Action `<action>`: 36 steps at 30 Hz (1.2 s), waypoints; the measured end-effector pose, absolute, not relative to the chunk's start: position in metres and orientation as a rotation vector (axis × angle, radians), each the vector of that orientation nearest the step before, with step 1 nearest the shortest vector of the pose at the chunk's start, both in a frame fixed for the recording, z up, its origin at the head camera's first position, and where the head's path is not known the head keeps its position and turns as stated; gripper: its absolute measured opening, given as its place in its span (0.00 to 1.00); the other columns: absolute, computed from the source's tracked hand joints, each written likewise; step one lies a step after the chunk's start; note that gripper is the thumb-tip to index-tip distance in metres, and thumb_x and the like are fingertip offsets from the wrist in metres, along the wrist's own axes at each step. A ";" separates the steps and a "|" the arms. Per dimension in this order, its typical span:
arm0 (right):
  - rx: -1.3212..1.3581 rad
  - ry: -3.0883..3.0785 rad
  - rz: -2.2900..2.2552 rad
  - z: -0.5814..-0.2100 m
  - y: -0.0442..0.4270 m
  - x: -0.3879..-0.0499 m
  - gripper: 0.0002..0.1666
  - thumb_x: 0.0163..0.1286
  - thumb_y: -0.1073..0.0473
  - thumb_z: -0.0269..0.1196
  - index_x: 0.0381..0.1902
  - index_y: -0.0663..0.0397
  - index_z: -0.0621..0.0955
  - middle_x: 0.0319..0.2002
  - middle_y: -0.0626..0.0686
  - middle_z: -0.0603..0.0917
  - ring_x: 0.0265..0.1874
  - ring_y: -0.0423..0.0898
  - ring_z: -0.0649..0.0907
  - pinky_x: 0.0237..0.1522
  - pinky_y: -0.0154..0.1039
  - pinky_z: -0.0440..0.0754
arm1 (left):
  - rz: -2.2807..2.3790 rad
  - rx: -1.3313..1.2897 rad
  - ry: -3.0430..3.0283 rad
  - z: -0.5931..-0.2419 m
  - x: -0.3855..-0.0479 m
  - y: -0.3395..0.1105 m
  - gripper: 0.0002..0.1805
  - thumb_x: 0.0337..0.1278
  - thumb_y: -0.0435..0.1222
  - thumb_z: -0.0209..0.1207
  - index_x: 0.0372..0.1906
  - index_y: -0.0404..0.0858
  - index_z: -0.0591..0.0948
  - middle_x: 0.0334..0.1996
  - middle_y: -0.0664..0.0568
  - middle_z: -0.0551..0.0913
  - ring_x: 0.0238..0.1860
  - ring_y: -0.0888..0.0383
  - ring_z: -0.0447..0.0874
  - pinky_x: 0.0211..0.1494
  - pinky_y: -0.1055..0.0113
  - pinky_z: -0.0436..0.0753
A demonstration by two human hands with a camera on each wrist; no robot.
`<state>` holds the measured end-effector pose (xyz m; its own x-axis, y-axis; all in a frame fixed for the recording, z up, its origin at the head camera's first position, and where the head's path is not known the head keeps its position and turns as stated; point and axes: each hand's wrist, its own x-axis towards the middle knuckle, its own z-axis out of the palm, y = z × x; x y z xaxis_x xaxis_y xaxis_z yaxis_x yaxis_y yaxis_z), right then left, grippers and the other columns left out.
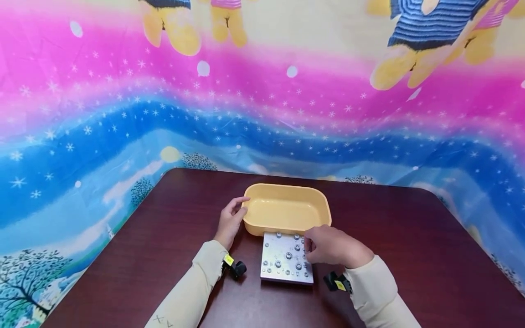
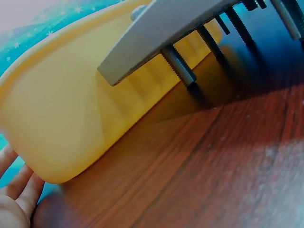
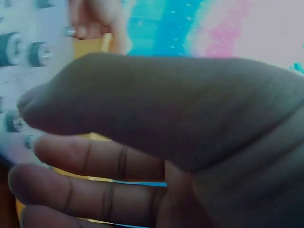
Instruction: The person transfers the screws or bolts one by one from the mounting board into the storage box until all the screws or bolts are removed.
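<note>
A silver metal plate (image 1: 283,273) holds several socket-head bolts (image 1: 289,256) of different sizes. In the left wrist view, threaded shanks (image 2: 178,65) protrude beneath it. Over the plate's right side, my right hand (image 1: 334,246) has its thumb and index fingertip together at a bolt; the thumb largely hides what lies between them. That thumb (image 3: 109,95) fills the right wrist view, with the other fingers curled below. My left hand (image 1: 230,221) touches the left end of a yellow plastic tray (image 1: 287,228), its fingers loosely extended along the rim.
The tray stands just behind the plate on a dark red-brown wooden table (image 1: 164,255). A printed cloth backdrop (image 1: 246,114) surrounds the table's far side. Small black cameras (image 1: 237,269) are strapped to both wrists.
</note>
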<state>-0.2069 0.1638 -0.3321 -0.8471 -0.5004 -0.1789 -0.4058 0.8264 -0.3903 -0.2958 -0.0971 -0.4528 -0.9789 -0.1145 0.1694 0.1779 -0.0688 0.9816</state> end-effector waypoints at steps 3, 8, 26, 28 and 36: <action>-0.658 2.763 -0.459 -0.338 0.160 -0.207 0.11 0.52 0.62 0.66 0.18 0.47 0.74 0.15 0.43 0.70 0.16 0.41 0.69 0.20 0.36 0.65 | -2.163 -0.067 -2.005 -0.453 -0.297 -0.097 0.16 0.63 0.32 0.55 0.54 0.42 0.81 0.56 0.50 0.77 0.51 0.51 0.75 0.49 0.68 0.80; -0.661 2.788 -0.435 -0.342 0.155 -0.207 0.16 0.49 0.63 0.62 0.11 0.48 0.68 0.11 0.42 0.60 0.12 0.40 0.61 0.16 0.35 0.56 | -2.166 -0.040 -2.009 -0.452 -0.295 -0.098 0.15 0.63 0.33 0.55 0.53 0.44 0.81 0.56 0.52 0.77 0.51 0.52 0.75 0.50 0.67 0.80; -0.480 2.850 -0.297 -0.347 0.143 -0.204 0.22 0.54 0.58 0.69 0.09 0.48 0.70 0.10 0.45 0.62 0.11 0.42 0.63 0.17 0.36 0.58 | -2.136 -0.055 -2.003 -0.455 -0.295 -0.098 0.16 0.61 0.32 0.55 0.53 0.44 0.81 0.55 0.52 0.78 0.50 0.53 0.76 0.48 0.68 0.79; -0.481 2.847 -0.292 -0.347 0.142 -0.203 0.22 0.54 0.58 0.69 0.09 0.47 0.70 0.11 0.45 0.61 0.11 0.42 0.63 0.17 0.35 0.57 | -2.132 -0.059 -1.999 -0.455 -0.295 -0.098 0.16 0.61 0.31 0.55 0.53 0.42 0.81 0.56 0.52 0.78 0.50 0.52 0.76 0.47 0.69 0.79; -0.522 2.898 -0.240 -0.346 0.142 -0.203 0.24 0.52 0.58 0.69 0.07 0.47 0.67 0.09 0.44 0.58 0.11 0.41 0.58 0.16 0.35 0.54 | -2.154 -0.078 -2.028 -0.451 -0.296 -0.099 0.17 0.64 0.32 0.54 0.57 0.40 0.79 0.59 0.48 0.76 0.53 0.51 0.75 0.50 0.69 0.79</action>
<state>-0.2034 0.1420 -0.3462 -0.9206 -0.3585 -0.1546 -0.3282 0.9251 -0.1911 -0.2958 -0.0994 -0.4515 -0.9822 -0.0959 0.1617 0.1672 -0.0520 0.9846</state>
